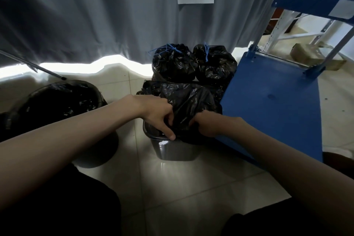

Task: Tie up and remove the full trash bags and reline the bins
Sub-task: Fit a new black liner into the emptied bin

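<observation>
Blue cart (272,105) stands just right of the grey bin (172,149); two tied bags (173,63) sit behind the bin. A black liner (187,101) drapes over the bin mouth. Left hand (155,113) and right hand (208,126) each pinch the liner at the near rim. Judgement: relining; spread the film evenly round the rim and fold it outward.

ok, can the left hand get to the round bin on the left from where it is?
Probably yes: the left hand is gripping the liner, but bare floor separates it from the round bin, with nothing between.
</observation>
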Available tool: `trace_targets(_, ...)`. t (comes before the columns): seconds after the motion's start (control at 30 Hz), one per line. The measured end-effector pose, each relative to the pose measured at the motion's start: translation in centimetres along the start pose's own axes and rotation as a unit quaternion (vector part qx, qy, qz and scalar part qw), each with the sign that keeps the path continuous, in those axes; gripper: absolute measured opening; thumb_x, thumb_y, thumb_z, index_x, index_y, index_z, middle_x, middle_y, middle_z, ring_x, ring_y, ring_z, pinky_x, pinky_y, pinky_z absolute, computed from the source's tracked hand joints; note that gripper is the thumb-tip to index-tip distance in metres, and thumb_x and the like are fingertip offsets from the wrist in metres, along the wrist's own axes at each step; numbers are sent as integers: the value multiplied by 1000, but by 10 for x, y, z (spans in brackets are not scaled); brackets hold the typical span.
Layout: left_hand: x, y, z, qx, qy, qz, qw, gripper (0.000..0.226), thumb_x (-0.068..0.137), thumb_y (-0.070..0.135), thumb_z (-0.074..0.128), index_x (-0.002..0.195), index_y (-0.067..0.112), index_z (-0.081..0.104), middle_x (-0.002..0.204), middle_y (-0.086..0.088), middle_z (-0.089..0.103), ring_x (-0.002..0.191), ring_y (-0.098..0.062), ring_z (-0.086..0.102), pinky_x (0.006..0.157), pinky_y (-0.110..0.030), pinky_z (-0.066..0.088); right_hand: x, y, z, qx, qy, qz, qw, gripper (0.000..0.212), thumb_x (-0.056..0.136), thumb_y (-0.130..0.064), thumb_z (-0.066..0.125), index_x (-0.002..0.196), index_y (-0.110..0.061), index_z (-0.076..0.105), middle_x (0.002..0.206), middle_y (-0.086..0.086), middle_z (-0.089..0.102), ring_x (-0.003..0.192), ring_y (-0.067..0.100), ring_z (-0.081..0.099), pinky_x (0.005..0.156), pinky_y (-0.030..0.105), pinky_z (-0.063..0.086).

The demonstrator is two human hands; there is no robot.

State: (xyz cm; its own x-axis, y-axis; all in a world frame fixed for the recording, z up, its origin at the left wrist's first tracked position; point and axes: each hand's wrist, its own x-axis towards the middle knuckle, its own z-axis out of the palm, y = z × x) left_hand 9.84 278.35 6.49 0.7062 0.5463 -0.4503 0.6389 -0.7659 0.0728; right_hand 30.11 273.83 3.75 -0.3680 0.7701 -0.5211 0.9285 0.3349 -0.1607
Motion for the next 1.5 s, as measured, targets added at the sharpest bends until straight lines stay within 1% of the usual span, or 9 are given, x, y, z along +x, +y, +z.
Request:
trace_targets(0.13, 2, -3, -3, 11, -1, -1, 1000, 35, 71, 60, 71, 97, 37, 73, 81, 16, 67, 79, -10, 63, 63, -23, 42, 1, 4, 12, 39, -35, 21, 998, 37, 102, -31, 35, 123, -16, 62, 125, 14, 61, 112, 33, 58, 97, 38, 44)
trace_targets(0.23, 1, -9, -6, -11, 15, 8, 1000, 14, 71, 40, 77, 84, 37, 75, 65, 24, 62, 69, 2, 61, 56, -21, 37, 0, 6, 5, 63, 45, 5, 997, 28, 99, -27, 42, 107, -14, 65, 108, 12, 66, 98, 29, 62, 89, 42, 51)
trace_targets(0.4, -1, -8, -4, -70, 27, 29, 997, 27, 64, 60, 77, 83, 42, 74, 68, 28, 65, 66, 15, 56, 56, -14, 38, -8, -2, -5, 123, 129, -66, 982, 4, 87, -21, 62, 83, -20, 63, 77, -7, 63, 75, 12, 59, 78, 39, 55)
trace_targets(0.5, -3, -4, -3, -51, 5, 27, 998, 29, 61, 49, 83, 87, 41, 76, 71, 26, 67, 65, 19, 53, 55, -10, 37, -11, -9, -4, 114, 123, -88, 982, 18, 88, -36, 68, 78, -21, 63, 70, -9, 61, 68, 9, 58, 72, 37, 55)
trace_targets(0.63, -11, 1, -2, -14, 17, 12, 1000, 18, 65, 35, 80, 82, 38, 76, 67, 22, 67, 58, 5, 55, 54, -20, 38, -12, -16, -2, 117, 131, -99, 979, 23, 90, -41, 65, 79, -20, 66, 74, -3, 64, 72, 14, 60, 71, 41, 53)
trace_targets(0.8, -29, 7, 0, 4, 46, 16, 999, 10, 67, 32, 73, 76, 36, 73, 60, 23, 60, 56, 3, 53, 52, -18, 40, -11, -18, 3, 102, 134, -87, 982, 13, 91, -18, 60, 82, -23, 67, 75, -11, 62, 74, 12, 61, 76, 40, 55)
trace_targets(1.0, -49, 15, 19, 58, 57, 13, 997, 16, 71, 30, 66, 85, 33, 73, 78, 13, 69, 73, -13, 64, 62, -25, 48, -8, -19, 12, 99, 97, -77, 987, 24, 83, -42, 73, 80, -21, 63, 70, -11, 57, 71, 12, 58, 67, 34, 50)
trace_targets(1.13, -52, 18, 41, 168, 80, 6, 983, 15, 74, 25, 57, 84, 24, 69, 85, 5, 68, 76, -22, 64, 64, -28, 48, -7, -18, 16, 44, 99, -86, 990, 23, 83, -38, 74, 82, -18, 62, 71, -11, 56, 73, 13, 57, 57, 26, 42)
trace_targets(1.5, -50, 26, 63, 270, 118, 20, 955, 19, 79, 10, 48, 78, 23, 62, 85, 2, 68, 85, -23, 62, 86, -32, 38, -7, -20, 20, -71, 98, -74, 990, 22, 81, -24, 68, 82, -22, 47, 90, 0, 54, 80, 21, 53, 65, 31, 38)
